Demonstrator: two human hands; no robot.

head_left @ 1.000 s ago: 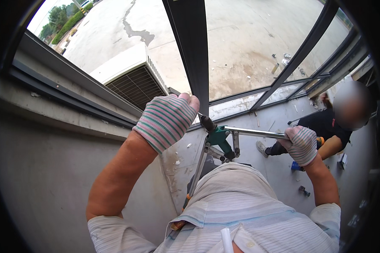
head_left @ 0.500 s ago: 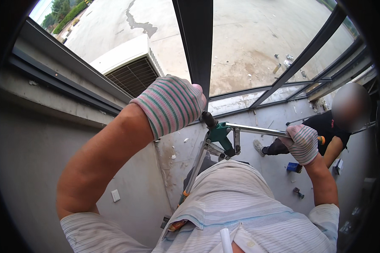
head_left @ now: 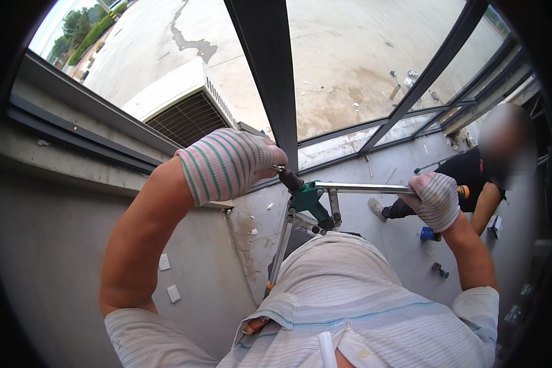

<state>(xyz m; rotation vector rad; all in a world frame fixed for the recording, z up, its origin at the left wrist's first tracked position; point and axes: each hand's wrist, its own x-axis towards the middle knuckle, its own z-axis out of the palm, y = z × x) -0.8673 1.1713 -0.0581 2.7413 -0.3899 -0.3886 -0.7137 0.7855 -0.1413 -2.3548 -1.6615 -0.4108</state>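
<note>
A long-arm hand riveter [head_left: 310, 199] with a green body, dark nose and two chrome levers stands spread in front of my belly. My right hand [head_left: 434, 199], in a striped knit glove, is closed round one lever near its orange-and-black grip. The other lever slants down toward my left side, its orange grip [head_left: 268, 287] beside my shirt. At the nose's tip, my gloved left hand [head_left: 230, 165] pinches a small shiny metal piece [head_left: 278, 168]. Its fingertips are mostly hidden behind the glove.
A dark window post [head_left: 267, 73] rises just beyond the riveter, with a low sill rail at its foot. A co-worker [head_left: 466, 178] crouches at the right. A blue box [head_left: 428, 233] and a small tool [head_left: 440, 270] lie on the floor. Outside stands a white air-conditioner unit [head_left: 172, 92].
My left hand has moved left and down, uncovering the shiny piece at the nose's tip. The riveter has shifted slightly left. My right hand stays on its lever.
</note>
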